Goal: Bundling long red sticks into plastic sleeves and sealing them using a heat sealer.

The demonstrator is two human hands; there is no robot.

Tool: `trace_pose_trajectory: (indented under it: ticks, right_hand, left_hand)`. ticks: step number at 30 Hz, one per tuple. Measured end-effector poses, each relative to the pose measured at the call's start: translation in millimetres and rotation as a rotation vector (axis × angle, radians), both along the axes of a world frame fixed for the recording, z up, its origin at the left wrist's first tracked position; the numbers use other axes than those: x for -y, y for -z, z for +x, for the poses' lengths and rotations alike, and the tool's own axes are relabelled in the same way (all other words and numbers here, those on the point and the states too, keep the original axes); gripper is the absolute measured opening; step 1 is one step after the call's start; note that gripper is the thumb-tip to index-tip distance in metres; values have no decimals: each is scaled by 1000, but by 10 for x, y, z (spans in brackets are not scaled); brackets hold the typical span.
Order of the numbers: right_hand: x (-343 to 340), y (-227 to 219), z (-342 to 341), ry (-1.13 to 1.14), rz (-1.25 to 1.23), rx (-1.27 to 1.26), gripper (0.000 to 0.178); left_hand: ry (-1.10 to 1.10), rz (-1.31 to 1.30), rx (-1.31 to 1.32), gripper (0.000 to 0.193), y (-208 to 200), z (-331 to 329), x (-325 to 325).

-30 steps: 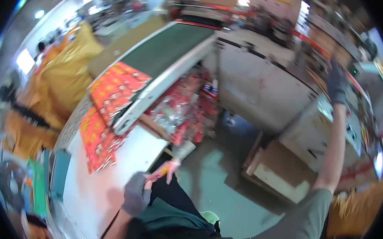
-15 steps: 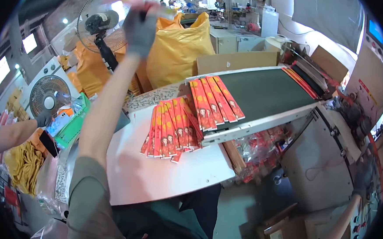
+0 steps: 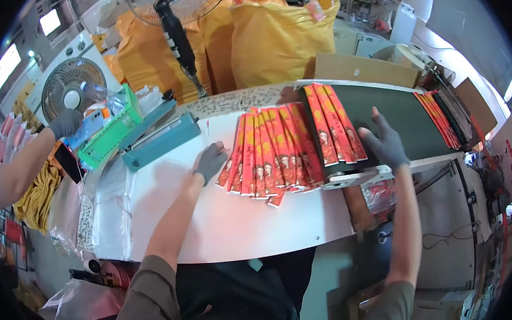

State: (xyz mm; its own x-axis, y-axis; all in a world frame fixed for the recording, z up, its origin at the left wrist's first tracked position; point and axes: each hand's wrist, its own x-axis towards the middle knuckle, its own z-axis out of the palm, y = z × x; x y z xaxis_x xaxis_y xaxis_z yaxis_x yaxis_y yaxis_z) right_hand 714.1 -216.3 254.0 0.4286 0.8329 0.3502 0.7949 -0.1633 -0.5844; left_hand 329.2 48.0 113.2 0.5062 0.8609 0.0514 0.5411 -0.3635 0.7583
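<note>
My left hand (image 3: pixel 211 162), in a grey glove with bare fingertips, rests at the left end of a fanned pile of slim red packets (image 3: pixel 271 155) on the white tabletop (image 3: pixel 246 224). Its fingers are stretched toward the pile and hold nothing visible. Over the dark green conveyor belt (image 3: pixel 388 103), my right hand (image 3: pixel 387 143) is open, thumb and fingers apart. Just left of it, slim red packets (image 3: pixel 334 126) with yellow spots and a printed figure lie side by side across the belt's near end. They overlap the pile's right side.
At the belt's far end, more red packets (image 3: pixel 437 118) lie by the rollers. Large yellow sacks (image 3: pixel 281 38) and a fan (image 3: pixel 175 38) stand behind the table. Left are a teal bar-shaped device (image 3: pixel 160 142), a green box (image 3: pixel 112 132) and a co-worker's gloved hand (image 3: pixel 66 124).
My left hand has come down from above the sacks, where it held something blurred, to the pile. My right hand has moved from the machine's right side to the belt. The view has shifted.
</note>
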Motion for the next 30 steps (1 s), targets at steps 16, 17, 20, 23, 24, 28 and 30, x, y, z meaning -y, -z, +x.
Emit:
trace_pose_trajectory:
  ticks: [16,17,20,23,24,28,30]
  right_hand:
    - [-1481,1327,-1232,207,157,-289,99]
    - [-1554,1165,-1444,183,-7,-182,101]
    - [-1493,965,-1856,126,-280,-127,101]
    - [-1193,1172,-2200,-80,-47,-674,79]
    - [-950,1209,-2361,-163,55,-867,71]
    - [316,1158,-3018,-399,-166,-1159,72]
    - [858,1236,-3186,-601,-326,-1235,88]
  left_hand:
    - [50,-237,736,59,132,544,48]
    - [8,-88,599,62,199,462,-89]
    - [75,-242,642,63,-44,578,268]
    - [125,-511,841,60,-266,191,792]
    - [108,-528,864,59,-252,-11,998]
    - [115,-681,814,70,-417,-981,2071]
    - [263,-689,728,83,-215,-1461,2476]
